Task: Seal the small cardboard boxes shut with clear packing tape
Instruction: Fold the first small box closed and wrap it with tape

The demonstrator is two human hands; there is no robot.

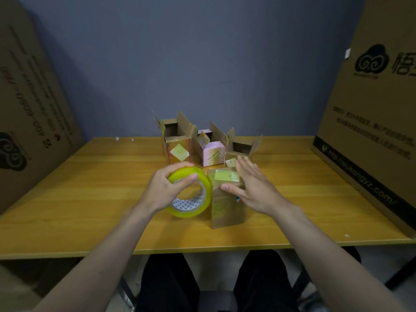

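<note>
The left hand (167,190) grips the tape roll (191,192), held upright against the near box (227,199) at counter (90,199) centre, probably to draw tape across its closed top. The right hand (249,188), fingers straight, presses that top flat. Three open boxes (209,147) stand behind; one roll, four boxes total.

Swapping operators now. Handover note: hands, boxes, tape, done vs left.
Left hand grips the tape roll, held upright beside the near box.
Right hand lies open, fingers flat on that box's closed top, with tape running from the roll onto it.
Behind: three boxes, flaps up: left box, pink box, right box.
Done: near box closed, taping under way.
Left: finish it, then close and tape the other three.
</note>
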